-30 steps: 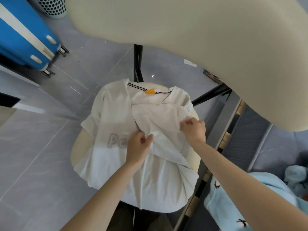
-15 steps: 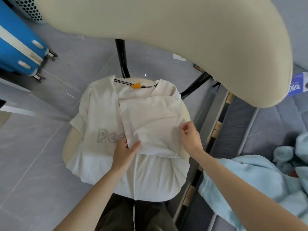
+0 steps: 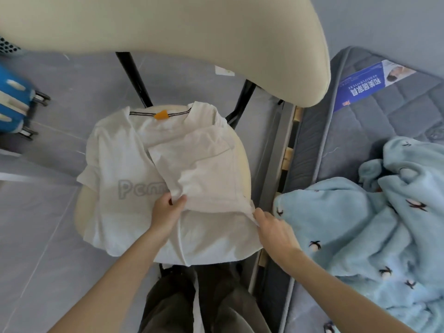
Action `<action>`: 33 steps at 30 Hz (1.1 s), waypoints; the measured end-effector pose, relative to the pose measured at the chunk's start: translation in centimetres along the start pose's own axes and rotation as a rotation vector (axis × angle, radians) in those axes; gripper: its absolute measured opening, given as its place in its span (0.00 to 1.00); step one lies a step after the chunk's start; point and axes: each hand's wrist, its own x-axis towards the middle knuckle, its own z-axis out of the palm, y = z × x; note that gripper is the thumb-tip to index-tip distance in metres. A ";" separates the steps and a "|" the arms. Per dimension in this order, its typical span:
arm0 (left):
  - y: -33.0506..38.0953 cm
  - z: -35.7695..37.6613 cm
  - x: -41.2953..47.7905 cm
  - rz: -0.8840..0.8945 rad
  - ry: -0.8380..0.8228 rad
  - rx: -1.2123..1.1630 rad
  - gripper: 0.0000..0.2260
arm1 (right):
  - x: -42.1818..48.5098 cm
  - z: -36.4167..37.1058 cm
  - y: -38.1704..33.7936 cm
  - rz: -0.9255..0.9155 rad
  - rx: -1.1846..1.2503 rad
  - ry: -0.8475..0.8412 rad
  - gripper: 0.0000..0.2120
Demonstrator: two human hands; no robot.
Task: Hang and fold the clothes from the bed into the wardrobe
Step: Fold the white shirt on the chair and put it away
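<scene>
At the centre of the frame we list one white T-shirt (image 3: 125, 179), spread over the round cream chair seat (image 3: 243, 162), collar toward the top, with an orange tag (image 3: 161, 115) at the neckline and grey lettering partly covered. Its right side is folded inward over the chest.

Just below centre, we note the left hand (image 3: 168, 210): thumb and fingers closed in a pinch on the lower left corner of the folded panel.

Lower right of centre, we record the right hand (image 3: 274, 227): fingertips curled onto the panel's lower right corner, gripping the fabric at the seat's edge.

Across the top, a cream chair backrest (image 3: 168, 32) on black struts.

At right, a grey quilted mattress (image 3: 396, 111) bearing a blue printed label (image 3: 365, 85) and a crumpled light blue blanket (image 3: 348, 224).

At far left, a blue suitcase (image 3: 12, 102) on the grey tiled floor (image 3: 36, 236).
</scene>
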 end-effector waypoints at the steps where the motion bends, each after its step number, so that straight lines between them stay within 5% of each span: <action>1: -0.3 0.1 -0.1 -0.001 0.011 0.025 0.09 | -0.9 0.8 -0.5 0.055 0.076 -0.038 0.19; 7: -2.3 -0.7 -0.2 -0.041 0.025 0.125 0.08 | -3.3 4.5 -3.1 0.167 0.268 -0.332 0.22; 10: -2.9 -1.4 -0.4 -0.074 -0.014 0.149 0.06 | -3.9 4.3 -4.0 0.184 0.248 -0.393 0.15; 15: -1.6 -2.2 0.1 -0.079 0.035 0.050 0.14 | -2.5 1.4 -4.6 0.298 0.420 0.041 0.10; 18: 0.2 -2.3 1.1 -0.057 0.030 -0.028 0.12 | 0.5 -1.6 -5.0 0.281 0.605 0.151 0.09; 23: 2.6 -1.8 3.6 -0.085 0.011 -0.214 0.05 | 7.5 -5.8 -5.8 0.163 0.651 0.216 0.19; 27: 3.2 -1.0 5.3 -0.113 0.045 -0.207 0.13 | 13.4 -8.3 -6.1 0.194 0.560 0.159 0.23; 33: 4.0 -0.4 6.3 0.010 0.133 -0.016 0.13 | 16.6 -9.3 -6.2 0.174 0.143 0.151 0.13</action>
